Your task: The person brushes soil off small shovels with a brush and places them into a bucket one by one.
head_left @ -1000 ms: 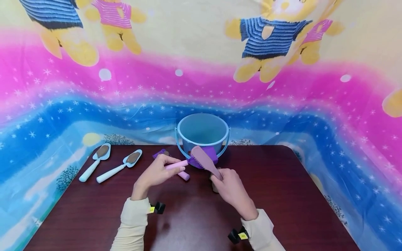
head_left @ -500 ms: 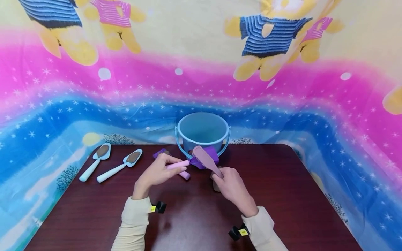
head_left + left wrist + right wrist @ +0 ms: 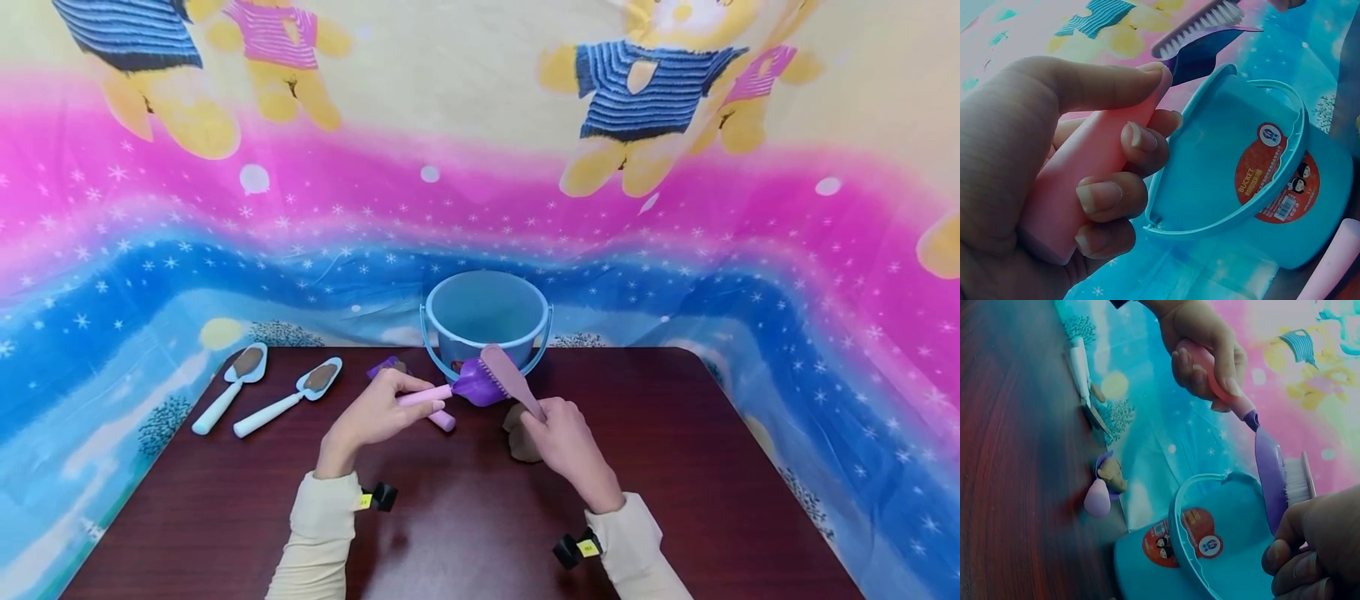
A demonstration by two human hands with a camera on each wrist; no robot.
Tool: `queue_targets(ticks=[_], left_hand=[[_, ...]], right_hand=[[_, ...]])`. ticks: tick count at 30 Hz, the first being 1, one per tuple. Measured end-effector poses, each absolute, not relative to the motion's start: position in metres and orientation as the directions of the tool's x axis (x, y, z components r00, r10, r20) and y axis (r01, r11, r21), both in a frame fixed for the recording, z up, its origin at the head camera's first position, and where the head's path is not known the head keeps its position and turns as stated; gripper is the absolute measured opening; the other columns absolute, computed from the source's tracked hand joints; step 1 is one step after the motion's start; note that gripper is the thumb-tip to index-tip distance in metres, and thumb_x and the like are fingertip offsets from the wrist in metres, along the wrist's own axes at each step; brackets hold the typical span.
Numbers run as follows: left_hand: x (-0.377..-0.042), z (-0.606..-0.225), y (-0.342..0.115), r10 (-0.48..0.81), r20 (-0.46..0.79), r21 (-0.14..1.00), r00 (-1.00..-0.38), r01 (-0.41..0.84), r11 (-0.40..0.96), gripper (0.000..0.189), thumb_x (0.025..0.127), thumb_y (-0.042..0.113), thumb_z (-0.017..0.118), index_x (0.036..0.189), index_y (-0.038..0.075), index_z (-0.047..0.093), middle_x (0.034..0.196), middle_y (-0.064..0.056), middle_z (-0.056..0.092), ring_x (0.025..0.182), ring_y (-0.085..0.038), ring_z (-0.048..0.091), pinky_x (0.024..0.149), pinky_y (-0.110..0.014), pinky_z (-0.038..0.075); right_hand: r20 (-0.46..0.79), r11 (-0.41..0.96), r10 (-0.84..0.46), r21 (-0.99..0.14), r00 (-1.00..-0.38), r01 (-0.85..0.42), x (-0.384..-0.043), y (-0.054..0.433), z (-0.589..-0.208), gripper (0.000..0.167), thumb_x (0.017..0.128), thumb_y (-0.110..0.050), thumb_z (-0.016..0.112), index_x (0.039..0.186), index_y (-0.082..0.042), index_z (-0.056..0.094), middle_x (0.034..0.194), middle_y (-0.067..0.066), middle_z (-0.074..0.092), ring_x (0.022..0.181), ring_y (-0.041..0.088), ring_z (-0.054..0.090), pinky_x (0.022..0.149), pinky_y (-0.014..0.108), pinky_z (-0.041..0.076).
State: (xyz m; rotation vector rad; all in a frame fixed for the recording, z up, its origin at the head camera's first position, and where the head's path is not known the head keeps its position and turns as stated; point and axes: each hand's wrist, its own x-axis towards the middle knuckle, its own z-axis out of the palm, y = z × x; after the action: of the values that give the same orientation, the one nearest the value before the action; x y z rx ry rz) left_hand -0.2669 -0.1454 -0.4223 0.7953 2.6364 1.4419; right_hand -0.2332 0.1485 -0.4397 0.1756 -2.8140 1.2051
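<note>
Shovel (image 3: 478, 385) with a purple blade, held up above the bench (image 3: 450, 542) in front of a light-blue bucket (image 3: 487, 308). Left grip (image 3: 378, 408) wrapped round the pink handle (image 3: 426, 395), thumb pressed along its top near the blade. Right grip (image 3: 562, 433) curled round a dull-pink brush (image 3: 510, 379), slanted over the blade, pale bristles turned to its face and seemingly touching it in the right wrist view. Upright at the far side of the bench: the same bucket, carrying handle hanging down in front, red label on its wall. Just below the right grip and partly hidden by it, a brown lump (image 3: 519, 435) on the bench. Behind the left grip, a second purple shovel (image 3: 444, 421) with a pink handle, lying flat, more brown stuff on its blade. Over to the left, side by side, two pale-blue scoops (image 3: 217, 408) with whitish handles, each bearing a brown lump. All round the back, a cloth (image 3: 480, 208) printed with bears and snowflakes.
</note>
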Motion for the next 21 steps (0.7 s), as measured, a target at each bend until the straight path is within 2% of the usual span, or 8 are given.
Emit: queue_targets(ticks=[6, 13, 21], left_hand=[[-0.268, -0.424, -0.147, 0.463, 0.223, 0.797, -0.858, 0.434, 0.421, 0.025, 0.093, 0.030, 0.074, 0.113, 0.016, 0.079, 0.089, 0.007, 0.077, 0.077, -0.017, 0.064, 0.065, -0.029, 0.051], [-0.269, -0.429, -0.149, 0.466, 0.212, 0.808, -0.859, 0.422, 0.410, 0.027, 0.094, 0.030, 0.074, 0.114, 0.013, 0.079, 0.089, 0.005, 0.077, 0.074, -0.018, 0.063, 0.065, -0.029, 0.051], [-0.270, -0.426, -0.150, 0.456, 0.218, 0.813, -0.863, 0.420, 0.404, 0.026, 0.093, 0.028, 0.074, 0.113, 0.012, 0.079, 0.087, 0.006, 0.077, 0.082, -0.019, 0.064, 0.068, -0.031, 0.054]], right_hand=[[0.092, 0.684, -0.042, -0.723, -0.995, -0.096, -0.235, 0.154, -0.444, 0.038, 0.097, -0.015, 0.057, 0.060, -0.011, 0.049, 0.050, -0.001, 0.035, 0.043, 0.013, 0.033, 0.041, 0.025, 0.025], [0.086, 0.689, 0.000, -0.722, -0.996, -0.062, -0.238, 0.159, -0.445, 0.038, 0.098, -0.017, 0.056, 0.061, -0.010, 0.052, 0.051, 0.000, 0.040, 0.044, 0.014, 0.037, 0.041, 0.026, 0.028], [0.126, 0.677, 0.031, -0.732, -0.991, -0.072, -0.237, 0.159, -0.440, 0.036, 0.098, -0.016, 0.056, 0.063, -0.010, 0.051, 0.050, 0.000, 0.038, 0.044, 0.015, 0.036, 0.041, 0.027, 0.028]])
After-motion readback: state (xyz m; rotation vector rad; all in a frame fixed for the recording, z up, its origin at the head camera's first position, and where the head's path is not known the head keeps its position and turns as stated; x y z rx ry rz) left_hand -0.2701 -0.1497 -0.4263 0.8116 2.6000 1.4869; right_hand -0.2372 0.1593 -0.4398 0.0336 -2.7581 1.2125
